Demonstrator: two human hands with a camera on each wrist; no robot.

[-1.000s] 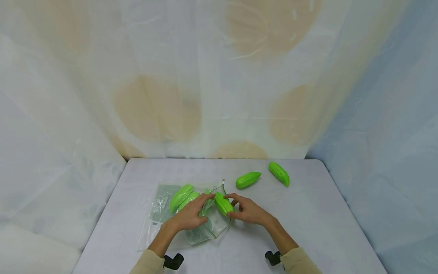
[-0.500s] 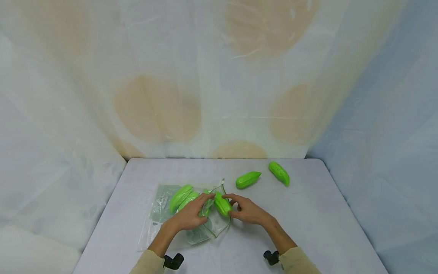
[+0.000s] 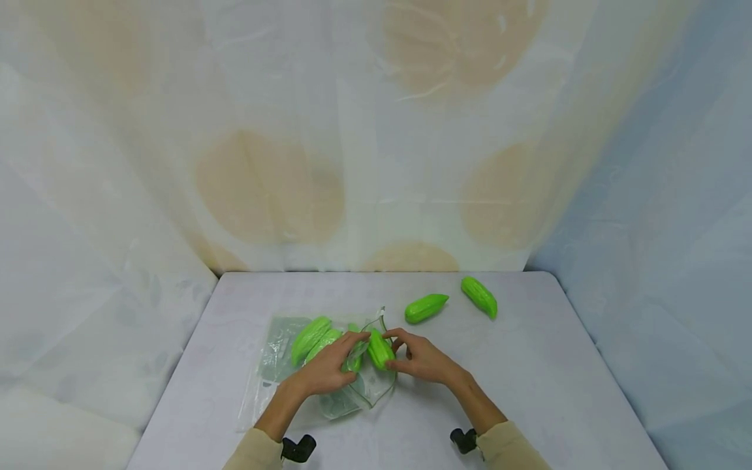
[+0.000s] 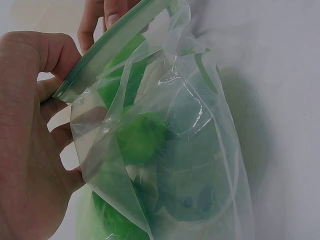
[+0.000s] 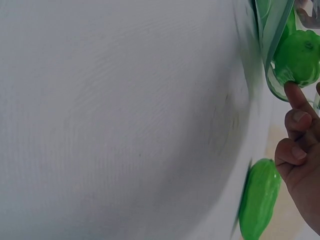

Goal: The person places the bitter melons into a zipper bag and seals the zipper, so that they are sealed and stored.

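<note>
My left hand (image 3: 327,367) holds the opening edge of a clear zip bag (image 3: 341,406) lying on the table. In the left wrist view the bag's green zip strip (image 4: 97,57) runs beside that hand, with green shapes visible through the plastic. My right hand (image 3: 427,358) has its thumb and a fingertip on a bright green bitter gourd (image 3: 380,349) at the mouth of the bag. The right wrist view shows this bitter gourd (image 5: 298,56) partly within the opening, a fingertip against its end. Several bitter gourds (image 3: 310,339) lie inside the bag, some half hidden by my left hand.
Two loose bitter gourds lie behind the right hand: one (image 3: 425,308) near the bag and another (image 3: 479,297) farther right. The white table (image 3: 529,378) ends at hanging plastic sheets (image 3: 352,163) at the back and both sides.
My right hand has moved slightly left, and the bitter gourd at its fingers has gone a little farther into the bag's mouth. The left hand and the loose gourds stay put.
</note>
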